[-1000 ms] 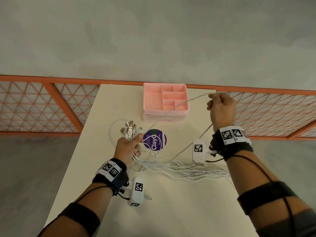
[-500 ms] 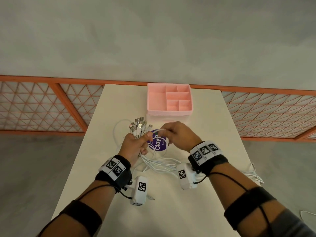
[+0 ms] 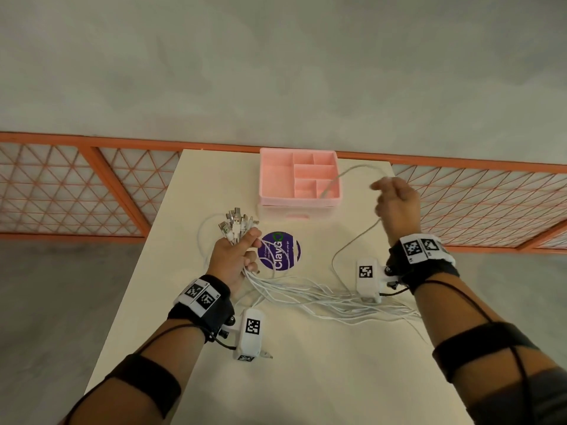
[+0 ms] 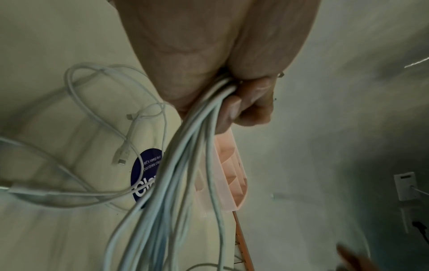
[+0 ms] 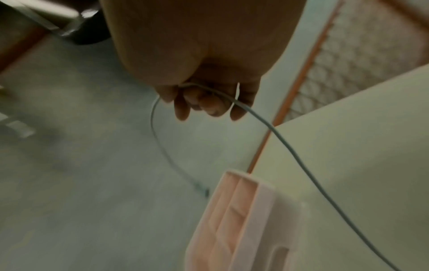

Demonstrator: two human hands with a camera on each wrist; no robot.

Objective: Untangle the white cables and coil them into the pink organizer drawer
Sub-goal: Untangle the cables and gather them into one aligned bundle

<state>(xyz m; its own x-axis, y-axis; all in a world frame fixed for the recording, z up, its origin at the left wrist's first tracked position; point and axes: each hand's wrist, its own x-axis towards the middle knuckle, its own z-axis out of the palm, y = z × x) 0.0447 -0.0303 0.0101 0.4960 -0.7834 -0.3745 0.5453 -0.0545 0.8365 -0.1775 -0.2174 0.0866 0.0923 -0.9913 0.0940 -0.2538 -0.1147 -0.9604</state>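
Now: left hand point(image 3: 234, 261) grips cable bundle point(image 3: 322, 297); right hand point(image 3: 395, 207), swung back outward beside pink organizer point(image 3: 299, 179), pinches single cable point(image 3: 357, 239) near table edge point(image 3: 408, 228).

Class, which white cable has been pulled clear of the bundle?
The single cable pinched by the right hand; the others stay gathered in the left hand.

Blur, crops and hidden cable ends

The right hand point(image 3: 397, 207) smears in the head view, its fingers point(image 5: 214, 105) soft in the wrist view too. The single cable point(image 5: 299, 157) runs off the bottom edge there. The bundle of white cables point(image 4: 176, 165) vanishes into the left hand point(image 4: 209, 55) and off frame below. The purple sticker point(image 4: 145, 174) is half covered, and the pink organizer drawer point(image 5: 232, 220) is cut off.
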